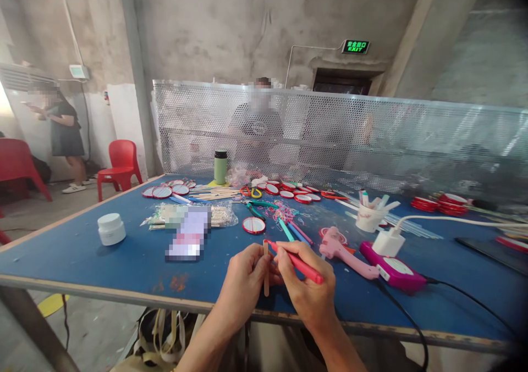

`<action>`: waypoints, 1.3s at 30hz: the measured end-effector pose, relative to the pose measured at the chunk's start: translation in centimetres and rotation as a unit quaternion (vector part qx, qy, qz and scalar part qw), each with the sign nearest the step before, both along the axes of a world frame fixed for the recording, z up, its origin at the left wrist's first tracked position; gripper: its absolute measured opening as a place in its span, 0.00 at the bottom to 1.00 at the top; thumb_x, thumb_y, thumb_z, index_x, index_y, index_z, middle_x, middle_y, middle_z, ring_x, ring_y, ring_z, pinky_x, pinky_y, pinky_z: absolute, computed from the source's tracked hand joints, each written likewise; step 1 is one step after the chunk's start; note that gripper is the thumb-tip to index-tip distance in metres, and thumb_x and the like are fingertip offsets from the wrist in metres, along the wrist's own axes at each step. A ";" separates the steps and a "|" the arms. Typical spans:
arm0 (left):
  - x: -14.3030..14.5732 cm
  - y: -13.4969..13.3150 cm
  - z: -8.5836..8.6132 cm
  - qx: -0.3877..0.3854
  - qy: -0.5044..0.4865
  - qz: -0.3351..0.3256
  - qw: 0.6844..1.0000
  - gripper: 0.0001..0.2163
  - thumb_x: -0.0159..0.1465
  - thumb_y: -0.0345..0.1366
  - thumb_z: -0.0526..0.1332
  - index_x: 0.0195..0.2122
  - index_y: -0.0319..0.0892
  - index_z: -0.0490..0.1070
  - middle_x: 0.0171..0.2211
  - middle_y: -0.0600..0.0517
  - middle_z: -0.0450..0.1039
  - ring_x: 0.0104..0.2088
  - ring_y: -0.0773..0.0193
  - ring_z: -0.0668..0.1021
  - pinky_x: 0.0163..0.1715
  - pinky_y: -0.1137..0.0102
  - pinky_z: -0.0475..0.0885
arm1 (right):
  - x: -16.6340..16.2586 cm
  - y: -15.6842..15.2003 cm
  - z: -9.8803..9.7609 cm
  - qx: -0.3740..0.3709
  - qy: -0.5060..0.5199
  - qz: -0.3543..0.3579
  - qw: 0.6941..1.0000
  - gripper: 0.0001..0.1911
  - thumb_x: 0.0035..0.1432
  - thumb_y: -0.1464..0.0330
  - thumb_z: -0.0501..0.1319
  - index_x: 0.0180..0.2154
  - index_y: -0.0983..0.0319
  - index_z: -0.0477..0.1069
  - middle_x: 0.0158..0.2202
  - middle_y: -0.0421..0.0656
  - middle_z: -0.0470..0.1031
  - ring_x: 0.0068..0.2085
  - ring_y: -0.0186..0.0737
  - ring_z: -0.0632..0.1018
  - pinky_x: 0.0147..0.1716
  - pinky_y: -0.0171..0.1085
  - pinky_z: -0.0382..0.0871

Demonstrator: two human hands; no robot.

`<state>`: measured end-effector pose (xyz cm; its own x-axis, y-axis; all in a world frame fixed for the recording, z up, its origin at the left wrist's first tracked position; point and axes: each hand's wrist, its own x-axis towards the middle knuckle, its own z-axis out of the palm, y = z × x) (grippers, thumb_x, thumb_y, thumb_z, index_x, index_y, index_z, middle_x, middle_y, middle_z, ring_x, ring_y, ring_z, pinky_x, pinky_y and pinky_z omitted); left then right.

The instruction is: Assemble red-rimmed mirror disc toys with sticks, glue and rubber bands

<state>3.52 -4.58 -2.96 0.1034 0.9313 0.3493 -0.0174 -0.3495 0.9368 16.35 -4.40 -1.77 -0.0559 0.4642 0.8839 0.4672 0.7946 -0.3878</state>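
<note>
Close to the table's front edge, my left hand (247, 277) pinches a flat wooden craft stick (266, 285), which stands nearly upright. My right hand (311, 284) grips a red marker pen (304, 266) like a writing tool. The pen's tip is at the upper end of the stick; whether it touches the wood I cannot tell. Just beyond both hands lies a round, red-rimmed disc (253, 226) with a pale face. Teal, blue and pink pens (297, 231) lie behind my right hand. A pink glue gun (348, 254) rests to its right.
A purple power strip (391, 267) with a white plug and cables lies on the right. A white jar (111, 229), a plastic bag of sticks (223, 215), a cup of pens (368, 217) and a green bottle (220, 168) stand around. Behind is a perforated metal screen (198, 125).
</note>
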 end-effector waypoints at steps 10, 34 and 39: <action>0.0 0.0 0.0 -0.004 0.003 0.007 1.000 0.15 0.66 0.45 0.56 0.28 0.39 0.68 0.21 0.55 0.70 0.20 0.70 0.70 0.22 0.77 0.65 | 0.1 0.0 -0.1 -0.007 -0.001 -0.003 1.000 0.06 0.62 0.74 0.59 0.35 0.60 0.74 0.28 0.38 0.77 0.28 0.32 0.78 0.31 0.30 0.72; 0.0 0.0 -0.1 0.001 0.015 0.000 1.000 0.15 0.66 0.44 0.54 0.26 0.41 0.65 0.16 0.57 0.66 0.18 0.69 0.68 0.22 0.77 0.64 | -0.1 -0.1 0.0 0.000 -0.004 0.005 1.000 0.06 0.61 0.75 0.59 0.35 0.61 0.74 0.28 0.38 0.78 0.27 0.31 0.78 0.31 0.29 0.72; 0.0 0.0 -0.1 0.000 0.012 -0.001 1.000 0.14 0.66 0.44 0.55 0.27 0.41 0.66 0.17 0.57 0.66 0.19 0.70 0.68 0.22 0.77 0.64 | -0.1 -0.1 0.0 -0.003 -0.002 0.001 1.000 0.06 0.61 0.74 0.59 0.35 0.60 0.74 0.28 0.39 0.78 0.27 0.33 0.79 0.30 0.31 0.73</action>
